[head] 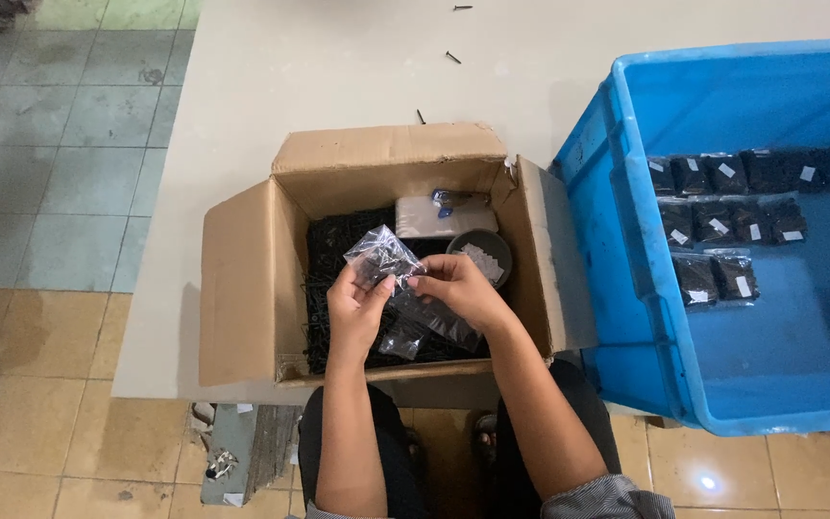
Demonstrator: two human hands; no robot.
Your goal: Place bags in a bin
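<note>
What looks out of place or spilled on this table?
Three loose black screws lie scattered on the bare table behind the cardboard box, apart from the heap of screws inside it. Nothing else looks odd; the filled bags in the blue crate lie in tidy rows.

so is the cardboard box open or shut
Open. The cardboard box has all its flaps folded outward, showing black screws inside, with both hands working over it.
</note>
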